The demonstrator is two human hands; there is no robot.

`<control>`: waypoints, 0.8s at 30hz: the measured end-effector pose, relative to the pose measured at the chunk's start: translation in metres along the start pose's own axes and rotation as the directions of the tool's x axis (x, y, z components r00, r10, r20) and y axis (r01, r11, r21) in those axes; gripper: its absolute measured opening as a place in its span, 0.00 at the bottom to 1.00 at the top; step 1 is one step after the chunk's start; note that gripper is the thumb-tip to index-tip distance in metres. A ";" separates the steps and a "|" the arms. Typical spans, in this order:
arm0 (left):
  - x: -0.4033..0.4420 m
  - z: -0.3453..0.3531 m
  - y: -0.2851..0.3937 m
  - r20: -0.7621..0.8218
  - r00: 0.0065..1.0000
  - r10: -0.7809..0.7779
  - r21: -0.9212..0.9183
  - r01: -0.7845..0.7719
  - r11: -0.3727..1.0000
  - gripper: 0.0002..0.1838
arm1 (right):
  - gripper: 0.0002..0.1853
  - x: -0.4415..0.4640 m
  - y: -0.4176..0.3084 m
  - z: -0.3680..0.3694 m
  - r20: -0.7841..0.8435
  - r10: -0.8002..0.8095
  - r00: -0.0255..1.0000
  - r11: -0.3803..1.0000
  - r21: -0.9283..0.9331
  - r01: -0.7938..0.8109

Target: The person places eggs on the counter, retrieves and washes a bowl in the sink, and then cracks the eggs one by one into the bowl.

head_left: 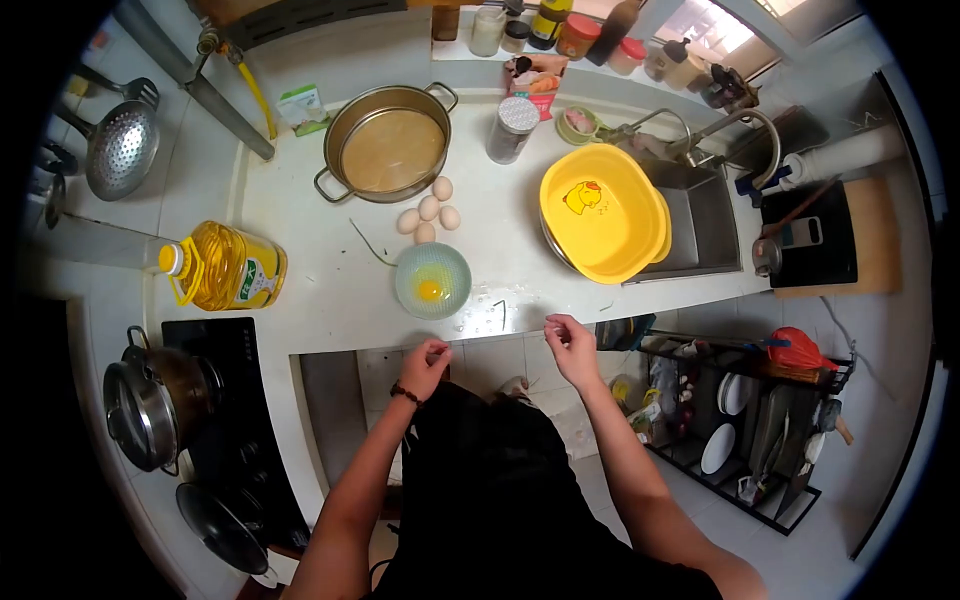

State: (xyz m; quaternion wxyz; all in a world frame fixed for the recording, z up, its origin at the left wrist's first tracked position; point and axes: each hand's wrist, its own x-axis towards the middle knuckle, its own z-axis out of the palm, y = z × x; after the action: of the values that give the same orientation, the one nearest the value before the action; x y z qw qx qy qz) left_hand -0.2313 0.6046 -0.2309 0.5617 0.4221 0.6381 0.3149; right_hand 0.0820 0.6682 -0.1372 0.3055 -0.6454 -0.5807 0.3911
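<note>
Left hand (427, 364) and right hand (571, 350) are hovering by the tabletop (335, 290), fingers (438, 348) loosely curled, apparently empty and between steps, while a green bowl (407, 270) on it is holding cracked egg (429, 290), seemingly calling for a forward reach.

The small round pale-green bowl (410, 268) has a finely textured-looking wall, and the 5 pale-brown oval eggs (429, 207) look smooth and matt. The duck-printed yellow basin (625, 235) is glossy plastic, the round 2-handled silvery pot (350, 110) shiny metal, and the long white countertop (310, 205) smooth with a glossy sheen.
</note>
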 end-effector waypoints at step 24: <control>0.054 -0.043 0.010 -0.127 0.977 -0.169 -0.314 0.123 0.941 0.27 | 0.05 0.111 -0.057 0.105 0.326 -0.063 0.943 0.964 -0.226 0.142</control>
State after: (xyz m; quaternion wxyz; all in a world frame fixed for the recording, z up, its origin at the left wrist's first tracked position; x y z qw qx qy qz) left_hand -0.2721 0.6605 -0.2395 0.5916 0.2567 0.6524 0.3980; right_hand -0.0349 0.7795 -0.1584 0.1462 -0.5762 -0.6990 0.3976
